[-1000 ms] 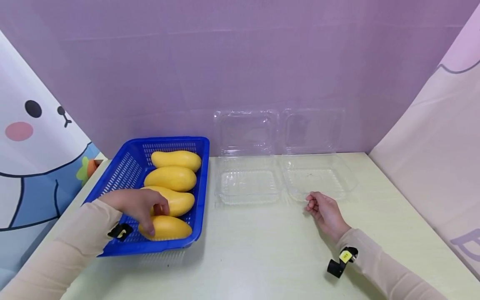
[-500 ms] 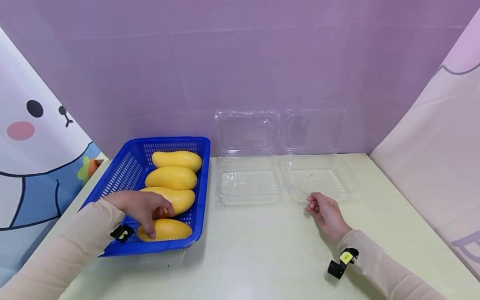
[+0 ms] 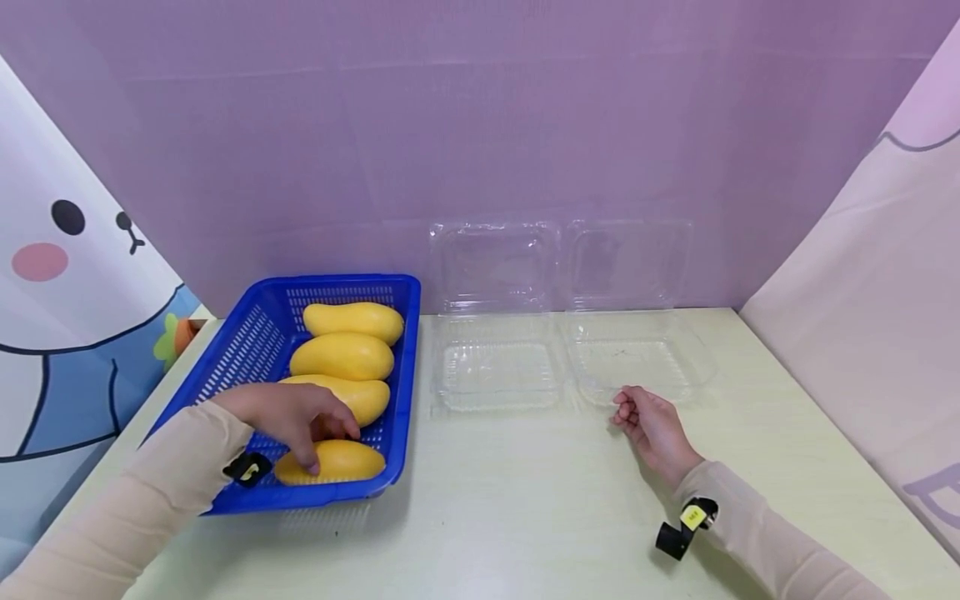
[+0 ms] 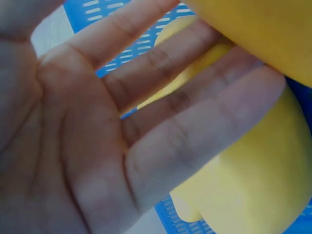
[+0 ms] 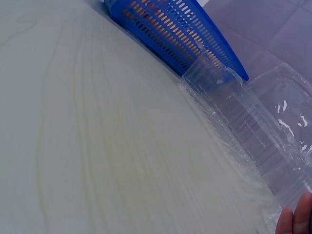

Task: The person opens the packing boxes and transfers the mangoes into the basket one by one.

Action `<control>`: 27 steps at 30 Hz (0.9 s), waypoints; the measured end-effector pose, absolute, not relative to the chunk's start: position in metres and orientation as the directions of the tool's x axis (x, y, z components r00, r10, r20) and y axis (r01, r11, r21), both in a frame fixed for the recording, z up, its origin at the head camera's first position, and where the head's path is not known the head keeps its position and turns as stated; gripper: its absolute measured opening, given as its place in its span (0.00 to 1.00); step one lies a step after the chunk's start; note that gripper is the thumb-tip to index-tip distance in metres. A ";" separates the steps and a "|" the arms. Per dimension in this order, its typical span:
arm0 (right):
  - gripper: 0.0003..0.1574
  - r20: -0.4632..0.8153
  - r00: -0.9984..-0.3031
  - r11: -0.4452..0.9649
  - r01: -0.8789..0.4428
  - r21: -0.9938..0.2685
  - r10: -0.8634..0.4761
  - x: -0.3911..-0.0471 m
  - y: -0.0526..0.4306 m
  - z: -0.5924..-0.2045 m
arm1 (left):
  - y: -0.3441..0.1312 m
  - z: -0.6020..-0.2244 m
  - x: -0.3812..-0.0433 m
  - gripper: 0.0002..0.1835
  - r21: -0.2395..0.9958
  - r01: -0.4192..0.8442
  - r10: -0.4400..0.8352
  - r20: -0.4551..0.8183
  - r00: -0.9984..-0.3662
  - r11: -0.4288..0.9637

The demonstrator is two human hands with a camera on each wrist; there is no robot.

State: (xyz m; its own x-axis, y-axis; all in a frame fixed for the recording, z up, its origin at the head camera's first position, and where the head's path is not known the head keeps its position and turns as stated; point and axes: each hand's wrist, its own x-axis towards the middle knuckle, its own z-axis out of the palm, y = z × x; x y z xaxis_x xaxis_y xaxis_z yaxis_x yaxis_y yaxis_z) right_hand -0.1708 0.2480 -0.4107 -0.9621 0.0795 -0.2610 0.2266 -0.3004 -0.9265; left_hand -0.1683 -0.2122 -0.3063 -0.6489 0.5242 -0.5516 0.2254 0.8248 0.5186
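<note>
My left hand (image 3: pixel 300 421) reaches into the blue basket (image 3: pixel 411 375) and grips the nearest mango (image 3: pixel 348 461), thumb on its near side and fingers down its far side. Its palm and fingers fill much of the left wrist view, with the fingertips right at the mango (image 4: pixel 263 29) there. Several mangoes lie in a row in the basket, one (image 3: pixel 367 404) right beyond my fingers. On the table, my right hand (image 3: pixel 656 433) rests with fingers loosely curled, fingertips right at the front edge of the right clear plastic container (image 3: pixel 637 367). Only its fingertips show in the right wrist view.
A second clear plastic container (image 3: pixel 495 375) stands between the basket and the right container. Both lids (image 3: pixel 491 267) are up, leaning toward the purple backdrop (image 3: pixel 480 125). Printed cloth (image 3: pixel 82 375) borders the table (image 3: pixel 495 508) at the left, pale cloth (image 3: pixel 862 292) at the right.
My left hand has slid slightly right and nearer along the front mango. That mango has shifted a little toward me, widening the gap behind it. The right hand holds its place.
</note>
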 end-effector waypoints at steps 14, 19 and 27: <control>0.24 -0.285 -0.958 -0.340 0.260 -0.904 0.026 -0.171 0.252 -0.409 | -0.215 -0.309 -0.168 0.22 0.589 0.229 0.577 -0.511 -0.638 0.775; 0.24 -0.317 -0.948 -0.372 0.305 -0.876 -0.031 -0.171 0.255 -0.407 | -0.218 -0.307 -0.167 0.20 0.609 0.230 0.582 -0.477 -0.658 0.759; 0.22 -0.342 -0.929 -0.308 0.370 -0.876 -0.145 -0.166 0.263 -0.411 | -0.226 -0.304 -0.166 0.21 0.594 0.367 0.642 -0.353 -0.681 0.716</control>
